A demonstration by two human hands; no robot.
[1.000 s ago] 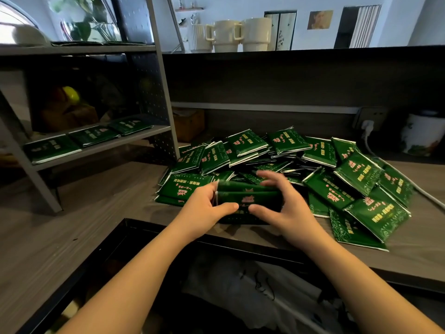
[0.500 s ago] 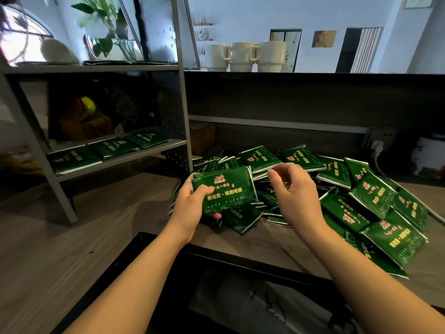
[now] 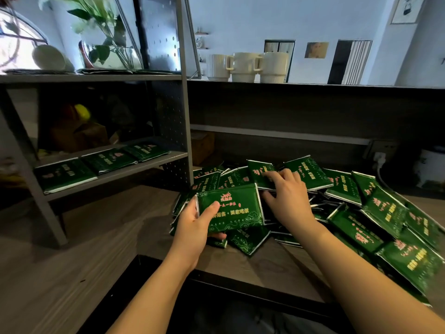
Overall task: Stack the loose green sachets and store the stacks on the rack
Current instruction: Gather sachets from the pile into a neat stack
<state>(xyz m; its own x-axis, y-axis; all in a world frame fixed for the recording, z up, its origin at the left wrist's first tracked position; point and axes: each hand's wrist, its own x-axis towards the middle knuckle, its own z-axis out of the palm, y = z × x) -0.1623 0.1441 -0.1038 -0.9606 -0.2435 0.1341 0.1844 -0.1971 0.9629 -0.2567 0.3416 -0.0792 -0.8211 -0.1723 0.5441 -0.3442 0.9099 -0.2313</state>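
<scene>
Fingers of left hand grip sachet stack; right hand's spread on pile.

Sat on a dark ledge against a pale blue wall: three white cups. Hung higher up: a small picture. Glowed at far left: a bright window. Lay below: a wood table.
</scene>
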